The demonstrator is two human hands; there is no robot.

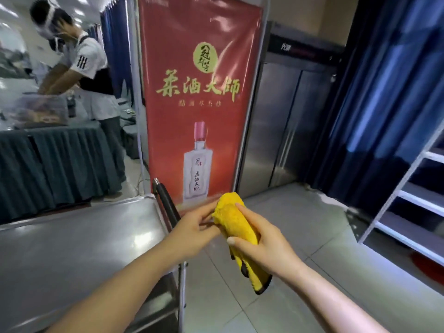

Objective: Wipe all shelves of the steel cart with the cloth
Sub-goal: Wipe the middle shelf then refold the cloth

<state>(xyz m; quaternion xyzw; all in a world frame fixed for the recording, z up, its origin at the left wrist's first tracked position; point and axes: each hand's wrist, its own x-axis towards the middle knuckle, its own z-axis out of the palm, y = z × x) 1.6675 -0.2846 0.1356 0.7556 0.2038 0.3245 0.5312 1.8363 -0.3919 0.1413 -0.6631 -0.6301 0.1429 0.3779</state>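
While the yellow cloth [242,239] is bunched in a loose roll, it sits in mid-air, off the steel cart [79,241]. The right hand [266,246] wraps it with curled fingers and thumb; the left hand [194,224] pinches its upper end. The cart's top shelf lies just left of the left hand, its black handle [168,207] behind that wrist. Wiping with so small a wad would likely miss corners, and the dangling tail could snag the handle.
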